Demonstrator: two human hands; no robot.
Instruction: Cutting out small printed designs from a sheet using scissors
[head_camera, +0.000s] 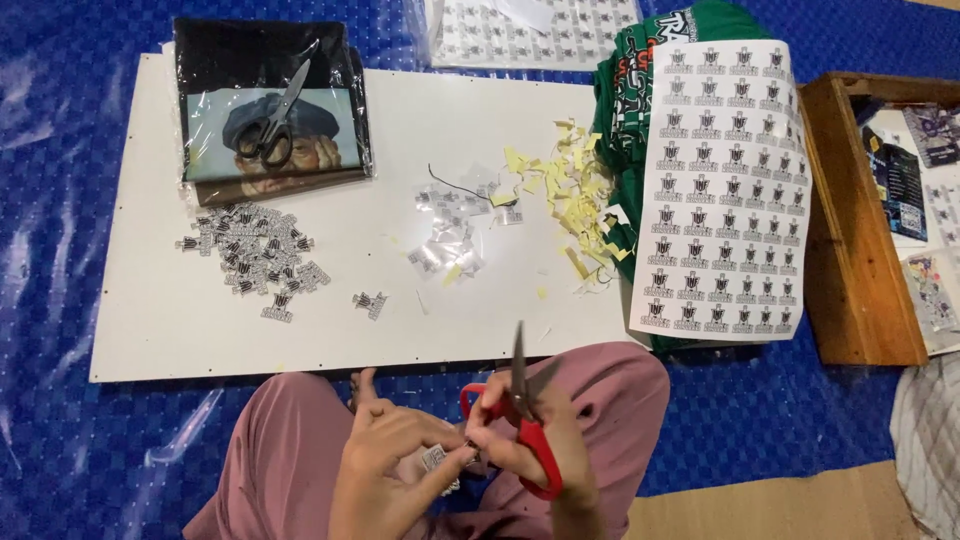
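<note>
Scissors: two counted; red pair (527, 430) is gripped by right hand (530, 440), one sticker (433, 459), apparently, pinched by left hand (385, 460).

Scissors (272, 125) lie on the folded shirt (270, 110) at the board's (400, 330) back left; sticker sheet (718, 190) right.

red-handled scissors (527, 420) point upward, blades slightly parted, above the lap. a small black-and-white sticker (434, 459) sits just beside them, pinched at its edges, printed side up.
</note>
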